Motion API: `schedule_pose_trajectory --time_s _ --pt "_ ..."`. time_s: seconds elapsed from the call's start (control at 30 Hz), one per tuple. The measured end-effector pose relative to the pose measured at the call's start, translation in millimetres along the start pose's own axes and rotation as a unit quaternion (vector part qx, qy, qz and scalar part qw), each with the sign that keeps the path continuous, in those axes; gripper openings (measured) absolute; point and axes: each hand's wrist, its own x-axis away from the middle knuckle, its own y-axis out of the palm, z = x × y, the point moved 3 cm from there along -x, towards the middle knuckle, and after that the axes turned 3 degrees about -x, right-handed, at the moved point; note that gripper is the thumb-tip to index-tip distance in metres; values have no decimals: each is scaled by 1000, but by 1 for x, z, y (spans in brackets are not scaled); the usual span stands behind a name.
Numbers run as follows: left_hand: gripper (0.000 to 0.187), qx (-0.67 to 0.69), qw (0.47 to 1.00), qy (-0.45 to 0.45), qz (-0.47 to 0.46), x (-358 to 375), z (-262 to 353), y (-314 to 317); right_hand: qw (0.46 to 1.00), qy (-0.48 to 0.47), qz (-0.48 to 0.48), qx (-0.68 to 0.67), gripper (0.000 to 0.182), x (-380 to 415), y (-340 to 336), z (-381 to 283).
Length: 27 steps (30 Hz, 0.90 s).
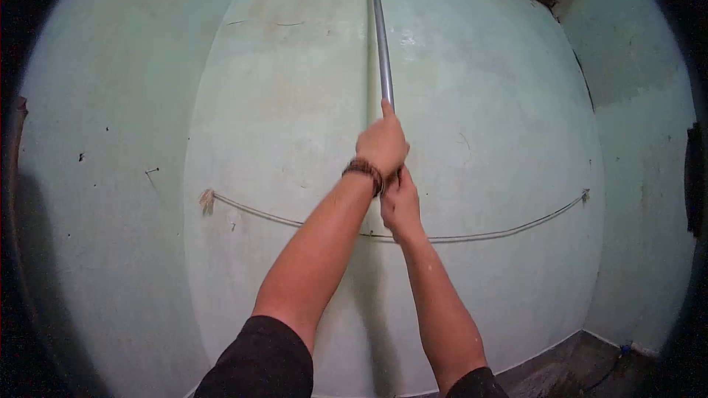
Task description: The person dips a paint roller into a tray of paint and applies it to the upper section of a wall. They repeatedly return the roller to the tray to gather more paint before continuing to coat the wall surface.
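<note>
No text, label, brand, number or sign readable.
</note>
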Motion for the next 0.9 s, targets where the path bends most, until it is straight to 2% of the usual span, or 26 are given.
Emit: schedule_pose_trajectory --time_s 0.07,0.13,0.17,0.23,0.27,0.3,0.33,0.4,0.43,0.53,0.57,0.6,0.67,0.77,0.83,0.9 --pt "88 43 999 20 -8 36 -9 24 996 -60 57 26 32 32 -4 32" --pt "89 63 997 0 -52 71 -9 40 994 97 2 44 32 60 -18 45" --pt "88 69 995 -14 -71 83 -7 41 994 99 2 47 32 66 -24 44" --pt "86 90 994 18 -53 84 -8 37 992 18 -15 123 35 72 -31 34" --pt "83 109 992 52 -32 84 -7 32 996 -20 3 93 33 67 -34 24" --pt "83 108 992 52 -32 81 -10 28 998 -16 18 62 34 63 -37 14" --pt "81 137 990 40 -22 76 -12 18 999 -13 33 34 37 57 -39 -2" --pt "75 161 987 14 24 77 -9 -11 991 -115 70 26 42 30 -41 -21" --pt "75 160 987 14 25 81 -10 -22 991 -116 69 24 42 13 -42 -31" --pt "60 167 984 30 46 94 -25 -40 980 -131 49 140 48 -50 -44 -67" --pt "60 167 984 29 48 99 -31 -44 976 -137 55 161 48 -69 -46 -80" --pt "59 151 988 24 34 105 -36 -49 971 -144 61 183 48 -85 -46 -94" --pt "57 134 991 15 19 115 -47 -58 987 -53 43 144 48 -94 -44 -131" --pt "56 125 992 -12 -8 124 -62 -71 977 -90 65 181 49 -126 -42 -145" --pt "54 112 988 -63 -80 128 -69 -76 970 -102 67 212 50 -142 -38 -151" --pt "54 108 988 -66 -84 131 -74 -75 961 -114 71 243 50 -147 -34 -153"
